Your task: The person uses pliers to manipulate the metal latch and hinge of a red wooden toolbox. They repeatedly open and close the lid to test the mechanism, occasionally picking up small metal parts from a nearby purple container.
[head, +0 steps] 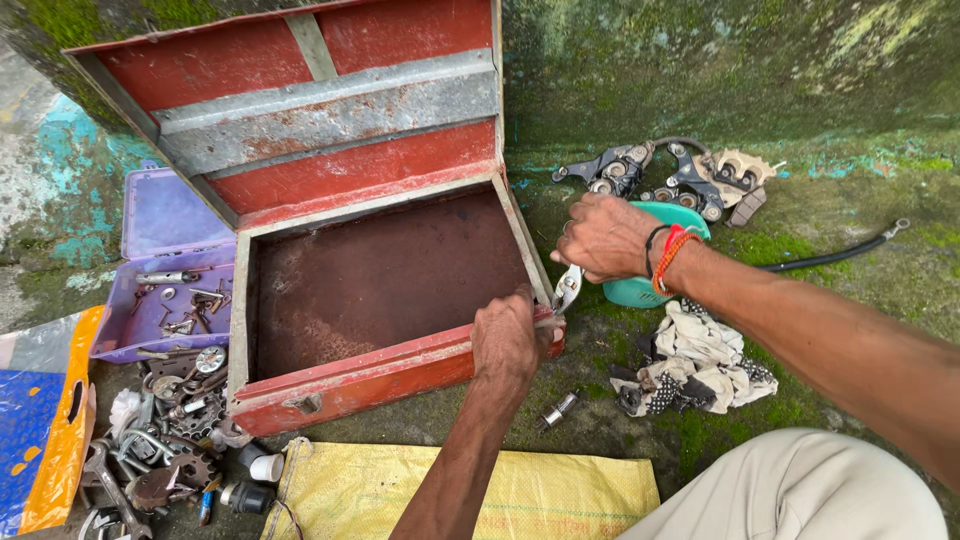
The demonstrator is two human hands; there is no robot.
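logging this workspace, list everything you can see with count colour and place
metal toolbox: 1, red, rusty, open, centre
plastic case: 1, purple, open, left of toolbox, small metal bits inside
loose metal parts: a pile, grey, bottom left
bag: 1, orange and blue, far left
sack: 1, yellow, bottom
brake parts: a cluster, black and tan, upper right
bowl: 1, teal, under right wrist
rag: 1, white and black, right
hose: 1, black, right
small cylinder: 1, metal, by rag
pliers: 1, silver, at toolbox corner
left hand: on toolbox rim
right hand: on pliers

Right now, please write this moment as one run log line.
left hand: grips red toolbox corner | right hand: holds pliers at that corner | toolbox: open, empty | rag: right
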